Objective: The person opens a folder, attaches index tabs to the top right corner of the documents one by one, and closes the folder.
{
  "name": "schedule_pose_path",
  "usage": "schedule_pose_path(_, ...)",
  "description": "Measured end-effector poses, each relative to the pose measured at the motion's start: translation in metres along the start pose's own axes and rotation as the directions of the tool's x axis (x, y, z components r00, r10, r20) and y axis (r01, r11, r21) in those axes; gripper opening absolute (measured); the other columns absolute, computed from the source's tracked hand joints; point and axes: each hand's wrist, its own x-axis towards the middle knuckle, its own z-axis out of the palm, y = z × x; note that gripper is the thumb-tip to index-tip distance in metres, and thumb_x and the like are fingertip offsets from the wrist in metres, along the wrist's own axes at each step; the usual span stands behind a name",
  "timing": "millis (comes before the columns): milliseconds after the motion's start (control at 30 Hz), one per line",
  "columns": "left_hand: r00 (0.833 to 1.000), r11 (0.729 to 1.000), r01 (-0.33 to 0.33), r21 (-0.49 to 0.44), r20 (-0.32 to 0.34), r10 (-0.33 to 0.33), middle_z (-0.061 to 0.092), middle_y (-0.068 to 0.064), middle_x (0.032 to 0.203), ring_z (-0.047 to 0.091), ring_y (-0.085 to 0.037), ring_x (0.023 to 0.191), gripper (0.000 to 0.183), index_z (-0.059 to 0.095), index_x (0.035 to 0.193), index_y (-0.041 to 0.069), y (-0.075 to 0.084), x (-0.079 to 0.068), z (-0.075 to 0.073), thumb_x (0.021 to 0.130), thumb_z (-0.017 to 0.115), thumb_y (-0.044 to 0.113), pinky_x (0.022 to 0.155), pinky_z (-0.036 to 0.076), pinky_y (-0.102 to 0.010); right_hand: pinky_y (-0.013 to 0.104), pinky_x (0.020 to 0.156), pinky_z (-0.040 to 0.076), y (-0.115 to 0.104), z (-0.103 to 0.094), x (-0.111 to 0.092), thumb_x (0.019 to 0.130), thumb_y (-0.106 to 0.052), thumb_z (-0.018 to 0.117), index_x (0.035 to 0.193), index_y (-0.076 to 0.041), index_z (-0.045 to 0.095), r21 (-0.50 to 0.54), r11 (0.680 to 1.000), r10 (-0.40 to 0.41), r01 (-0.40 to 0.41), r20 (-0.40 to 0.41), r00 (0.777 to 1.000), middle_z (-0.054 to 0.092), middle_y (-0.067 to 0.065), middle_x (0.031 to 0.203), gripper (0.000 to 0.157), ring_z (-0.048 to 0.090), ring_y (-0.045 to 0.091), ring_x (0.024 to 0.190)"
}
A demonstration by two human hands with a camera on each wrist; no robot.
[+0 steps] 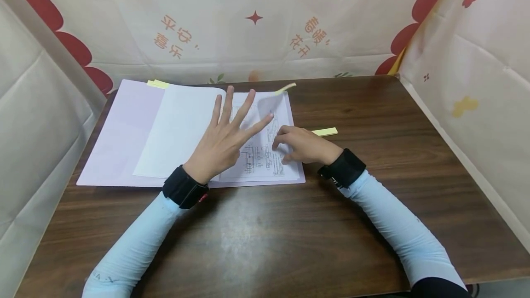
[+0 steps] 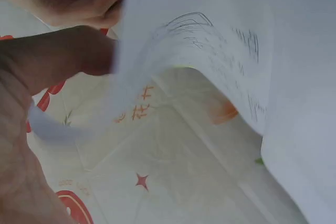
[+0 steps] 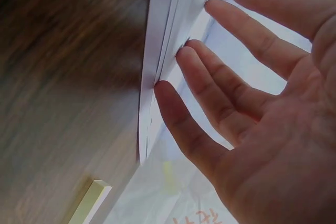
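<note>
A lavender folder (image 1: 118, 137) lies spread on the table with white sheets in it. Over its middle is my left hand (image 1: 221, 139), fingers straight and spread apart. The left wrist view shows a curved, lifted sheet (image 2: 210, 40) with print on it, and the left thumb (image 2: 63, 59) against its blurred edge. My right hand (image 1: 308, 146) is at the right edge of the printed page (image 1: 261, 162). In the right wrist view its loosely bent fingers (image 3: 202, 85) have their tips at the stacked page edges (image 3: 168, 40); I see nothing pinched there.
A yellow sticky-note pad (image 1: 325, 131) lies on the brown wooden table (image 1: 256, 238), just beyond the right hand. Yellow tabs (image 1: 158, 84) stick out at the folder's top left, and another yellow tab (image 1: 285, 88) at its top right. Printed white cloth (image 1: 256, 49) hangs behind.
</note>
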Motion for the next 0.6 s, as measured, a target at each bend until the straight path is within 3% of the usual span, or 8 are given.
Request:
schedule_pose_path(133,1.000,0.988,-0.015,0.154,0.010,0.013,-0.011,-0.010,0.175,-0.027,-0.045,0.156,0.107,0.014,0.166,0.039,0.001,-0.002,-0.003,0.083,0.073,0.006,0.125,-0.007,-0.068,0.043,0.097,0.055,-0.002,-0.002,0.000,0.081,-0.018,0.090,0.116,-0.015,0.076,-0.005,1.000,-0.006,0.006,0.007,1.000,0.064,0.010,0.128,0.038,0.060,0.027,0.114)
schedule_pose_path(233,0.998,0.977,-0.050,0.209,0.040,0.042,-0.001,-0.006,0.176,-0.022,-0.042,0.159,0.081,0.045,0.157,0.033,0.006,-0.003,-0.004,0.086,0.077,0.009,0.126,-0.002,-0.067,0.043,0.096,0.055,-0.003,-0.003,0.000,0.081,-0.018,0.090,0.116,-0.014,0.076,-0.002,1.000,-0.010,0.010,0.008,1.000,0.064,0.010,0.129,0.038,0.061,0.027,0.115)
schedule_pose_path(300,0.994,0.974,-0.086,0.208,0.089,0.069,0.008,-0.004,0.176,-0.011,-0.041,0.161,0.053,0.068,0.137,0.026,0.008,-0.003,-0.003,0.088,0.078,0.011,0.128,0.001,-0.063,0.044,0.097,0.055,-0.003,-0.004,-0.001,0.081,-0.018,0.090,0.116,-0.014,0.076,0.001,1.000,-0.010,0.010,0.007,1.000,0.064,0.010,0.129,0.038,0.061,0.027,0.115)
schedule_pose_path(367,0.983,0.977,-0.115,0.179,0.163,0.086,0.020,-0.005,0.174,0.001,-0.038,0.162,0.026,0.081,0.114,0.020,0.010,-0.003,-0.001,0.089,0.079,0.015,0.130,0.006,-0.058,0.044,0.097,0.055,-0.003,-0.003,-0.001,0.081,-0.018,0.089,0.116,-0.014,0.076,0.005,1.000,-0.009,0.009,0.008,1.000,0.064,0.010,0.129,0.038,0.061,0.028,0.116)
schedule_pose_path(433,0.967,0.980,-0.120,0.159,0.242,0.079,0.034,-0.007,0.169,0.009,-0.036,0.162,0.011,0.084,0.100,0.016,0.010,-0.004,0.000,0.090,0.078,0.015,0.131,0.011,-0.054,0.045,0.098,0.054,-0.003,-0.003,0.000,0.081,-0.018,0.089,0.116,-0.015,0.076,0.005,1.000,-0.008,0.008,0.009,1.000,0.064,0.010,0.130,0.037,0.061,0.028,0.117)
schedule_pose_path(600,0.925,0.991,-0.036,0.126,0.379,-0.015,0.064,-0.012,0.145,0.032,-0.034,0.156,0.016,0.082,0.098,0.010,0.007,-0.007,0.000,0.095,0.068,0.015,0.128,0.024,-0.053,0.046,0.100,0.053,-0.002,-0.003,-0.001,0.082,-0.018,0.089,0.116,-0.015,0.076,-0.001,1.000,0.000,0.000,0.016,1.000,0.063,0.010,0.131,0.037,0.060,0.029,0.120)
